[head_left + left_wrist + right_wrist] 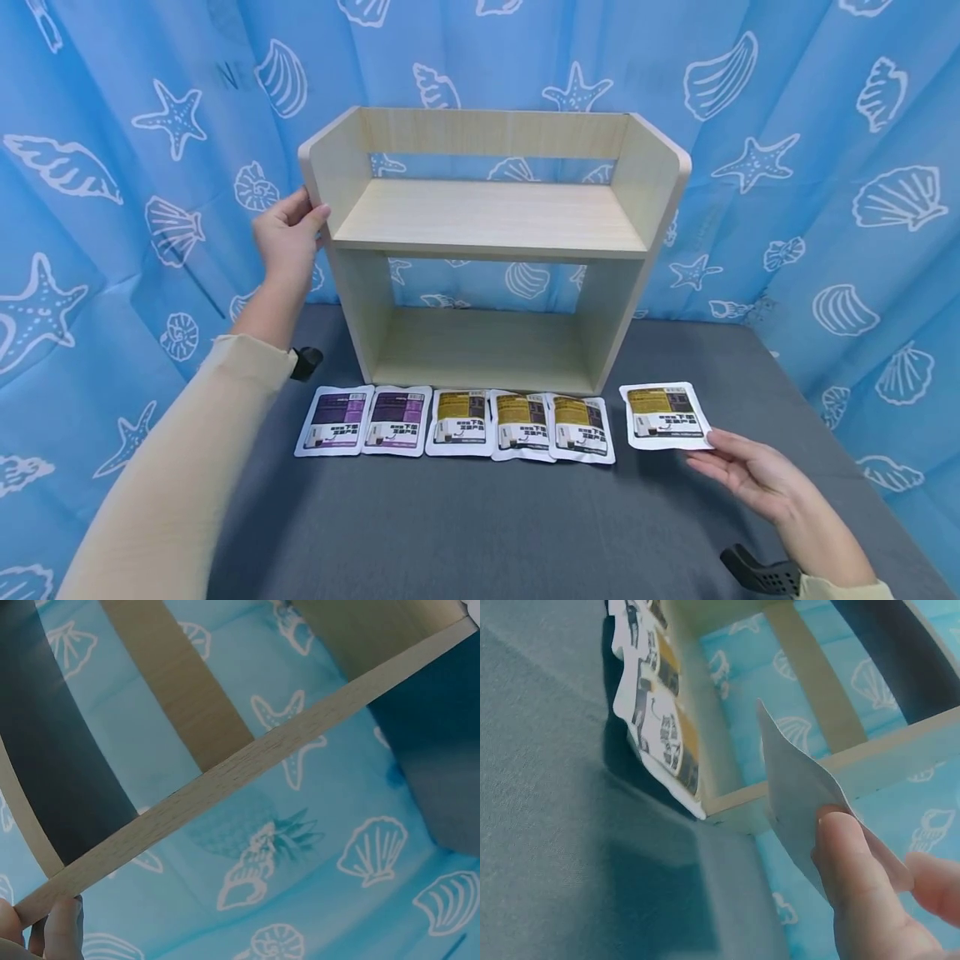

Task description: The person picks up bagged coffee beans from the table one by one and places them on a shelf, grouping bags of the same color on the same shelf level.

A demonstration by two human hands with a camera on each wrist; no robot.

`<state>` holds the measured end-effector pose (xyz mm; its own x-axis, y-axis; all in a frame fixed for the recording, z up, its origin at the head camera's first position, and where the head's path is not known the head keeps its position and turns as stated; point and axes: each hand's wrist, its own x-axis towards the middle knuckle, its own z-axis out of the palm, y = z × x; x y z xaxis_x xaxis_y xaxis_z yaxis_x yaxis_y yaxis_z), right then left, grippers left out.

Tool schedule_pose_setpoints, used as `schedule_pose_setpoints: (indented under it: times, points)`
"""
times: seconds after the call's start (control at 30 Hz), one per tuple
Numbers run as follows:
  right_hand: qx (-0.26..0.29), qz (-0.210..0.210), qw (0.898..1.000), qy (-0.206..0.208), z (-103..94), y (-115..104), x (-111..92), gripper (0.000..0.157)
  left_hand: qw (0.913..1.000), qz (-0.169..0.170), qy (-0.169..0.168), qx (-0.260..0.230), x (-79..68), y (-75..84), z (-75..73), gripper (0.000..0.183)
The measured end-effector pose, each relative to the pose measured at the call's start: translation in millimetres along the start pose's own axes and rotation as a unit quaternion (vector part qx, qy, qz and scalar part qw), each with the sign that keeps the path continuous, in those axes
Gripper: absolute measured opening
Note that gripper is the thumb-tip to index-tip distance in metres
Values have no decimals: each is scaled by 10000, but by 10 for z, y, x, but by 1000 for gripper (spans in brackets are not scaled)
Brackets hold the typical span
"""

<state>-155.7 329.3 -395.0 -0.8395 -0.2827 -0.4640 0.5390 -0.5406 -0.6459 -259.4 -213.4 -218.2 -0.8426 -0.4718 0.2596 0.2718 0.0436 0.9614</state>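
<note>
A pale wooden two-tier shelf (491,217) stands at the back of the table. My left hand (288,237) grips the front edge of its left side panel (180,806), thumb at the front and fingers behind. At the right, my right hand (750,475) pinches a flat white-edged packet with a yellow and dark label (666,417) by its lower right corner. The right wrist view shows this packet (799,795) lifted over the table, thumb on one face and a finger on the other. Both shelf tiers hold nothing.
In front of the shelf lies a row of packets: two with purple labels (335,421) at the left, three with yellow labels (460,422) to their right. Beneath them is a grey tabletop (465,525). A blue shell-patterned curtain (795,217) hangs behind and at both sides.
</note>
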Motion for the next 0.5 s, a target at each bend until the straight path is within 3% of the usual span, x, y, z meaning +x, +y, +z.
schedule_pose_setpoints:
  times: [0.2,0.5]
  points:
    - [-16,-76,9995,-299,73,-20,-37,26,9998,-68,119,114,16,-13,10,37]
    - [171,-290,9938,-1058,209,-52,-121,33,9998,-13,107,187,25,-25,0,38]
